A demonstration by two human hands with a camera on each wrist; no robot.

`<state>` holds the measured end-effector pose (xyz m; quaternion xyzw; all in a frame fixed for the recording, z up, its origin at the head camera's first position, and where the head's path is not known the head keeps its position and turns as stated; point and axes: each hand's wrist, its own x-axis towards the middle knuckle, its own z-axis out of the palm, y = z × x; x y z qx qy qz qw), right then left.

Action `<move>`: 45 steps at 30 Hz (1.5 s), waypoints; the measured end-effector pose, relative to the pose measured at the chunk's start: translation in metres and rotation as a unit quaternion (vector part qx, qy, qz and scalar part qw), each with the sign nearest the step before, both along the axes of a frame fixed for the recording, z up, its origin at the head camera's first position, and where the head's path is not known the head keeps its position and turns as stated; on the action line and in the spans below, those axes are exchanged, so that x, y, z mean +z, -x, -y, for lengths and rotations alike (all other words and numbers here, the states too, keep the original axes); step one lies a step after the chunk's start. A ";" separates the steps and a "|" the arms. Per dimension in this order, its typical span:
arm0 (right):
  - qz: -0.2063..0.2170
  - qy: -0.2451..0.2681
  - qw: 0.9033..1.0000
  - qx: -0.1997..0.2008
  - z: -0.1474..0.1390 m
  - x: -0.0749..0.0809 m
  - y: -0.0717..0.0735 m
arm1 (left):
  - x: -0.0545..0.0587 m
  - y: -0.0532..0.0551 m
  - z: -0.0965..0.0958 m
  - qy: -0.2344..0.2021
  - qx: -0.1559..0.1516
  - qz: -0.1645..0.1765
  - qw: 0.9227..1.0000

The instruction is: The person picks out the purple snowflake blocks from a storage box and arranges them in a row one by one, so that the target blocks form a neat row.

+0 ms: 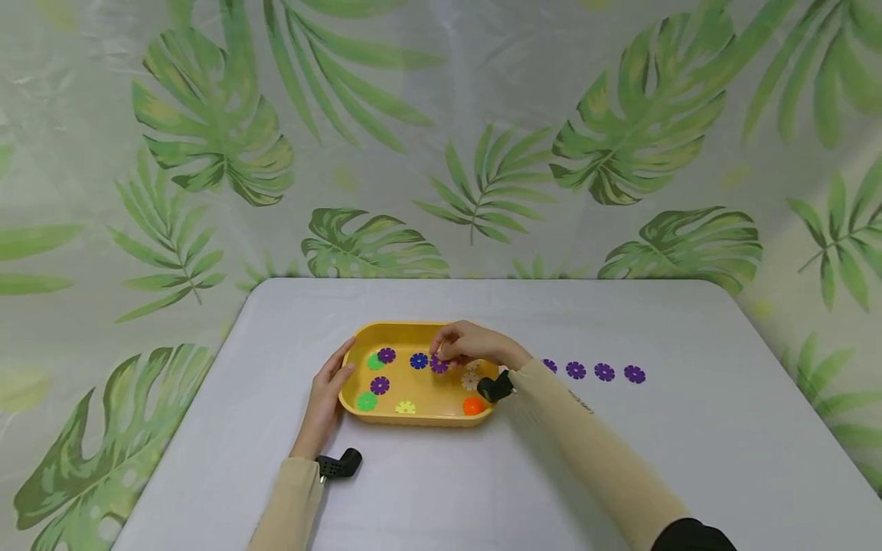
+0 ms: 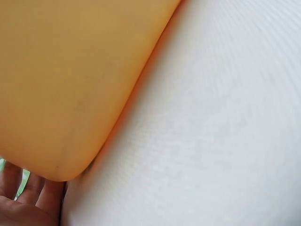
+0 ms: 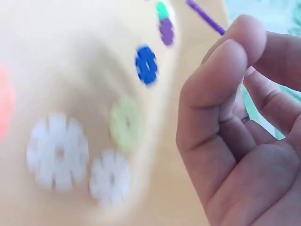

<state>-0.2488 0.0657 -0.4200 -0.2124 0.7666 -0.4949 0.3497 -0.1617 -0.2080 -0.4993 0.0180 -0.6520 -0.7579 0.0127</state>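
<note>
A yellow tray (image 1: pixel 420 419) lies on the table and holds several notched plastic discs. At its left end my left hand (image 1: pixel 325 394) holds the side, the thumb by the rim and the fingers along the outer wall. My right hand (image 1: pixel 478 344) is raised over the tray's right half. Between thumb and index finger it pinches a purple notched disc (image 1: pixel 439 364), seen edge-on in the right wrist view. Just left of that disc lies a blue disc (image 1: pixel 419 360). Two purple discs, green discs, a yellow disc (image 1: pixel 406 408), pale discs (image 3: pixel 57 152) and an orange disc (image 1: pixel 473 405) lie around the tray.
Right of the tray, purple discs (image 1: pixel 605 372) lie in a row on the white table (image 1: pixel 586 321), the nearest partly behind my right forearm. A leaf-patterned cloth (image 1: pixel 482 92) hangs beyond the table's back edge.
</note>
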 end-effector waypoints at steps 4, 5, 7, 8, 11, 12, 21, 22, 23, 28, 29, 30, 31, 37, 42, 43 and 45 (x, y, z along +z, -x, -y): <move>-0.003 0.015 1.000 -0.020 -0.033 0.010 0.002 | 0.000 -0.001 0.000 0.001 0.005 0.000 1.000; -0.002 0.017 0.999 -0.028 -0.042 0.012 0.002 | 0.000 -0.001 0.000 0.002 0.006 -0.001 1.000; -0.008 0.019 0.999 -0.041 -0.062 0.014 0.002 | 0.000 -0.001 0.000 0.002 0.007 -0.002 1.000; -0.012 0.018 0.999 -0.049 -0.072 0.015 0.001 | 0.000 -0.001 0.000 0.003 0.007 -0.003 1.000; -0.019 0.013 0.997 -0.076 -0.105 0.013 -0.002 | 0.000 -0.001 0.000 0.002 0.003 -0.005 1.000; -0.023 0.010 0.996 -0.085 -0.117 0.012 -0.003 | 0.001 -0.001 0.000 0.002 0.002 -0.005 1.000; -0.020 0.002 0.984 -0.177 -0.233 -0.009 -0.022 | 0.003 -0.002 0.001 0.011 0.004 0.003 1.000; -0.019 0.001 0.982 -0.189 -0.245 -0.011 -0.025 | 0.003 -0.002 0.002 0.012 0.003 0.004 1.000; -0.017 0.000 0.979 -0.202 -0.256 -0.013 -0.028 | 0.003 -0.002 0.002 0.014 0.003 0.004 1.000; 0.003 0.005 0.965 -0.263 -0.303 -0.022 -0.042 | 0.002 -0.002 0.001 0.008 0.003 0.004 1.000; 0.008 0.009 0.963 -0.270 -0.310 -0.024 -0.044 | 0.002 -0.002 0.001 0.008 0.004 0.005 1.000; 0.012 0.011 0.961 -0.278 -0.316 -0.026 -0.045 | 0.002 -0.002 0.002 0.008 0.005 0.005 1.000; 0.014 0.011 0.959 -0.282 -0.321 -0.028 -0.047 | 0.002 -0.002 0.001 0.009 0.005 0.005 1.000; -0.003 -0.011 0.953 -0.303 -0.337 -0.040 -0.055 | -0.001 -0.002 0.000 0.012 0.007 0.004 1.000; -0.031 -0.043 0.946 -0.319 -0.338 -0.048 -0.058 | -0.001 -0.001 -0.001 0.012 0.009 0.004 1.000; -0.040 -0.051 0.946 -0.319 -0.337 -0.048 -0.058 | -0.001 -0.001 -0.001 0.013 0.008 0.004 1.000; -0.057 -0.070 0.944 -0.319 -0.334 -0.047 -0.059 | 0.000 -0.001 -0.001 0.012 0.008 0.005 1.000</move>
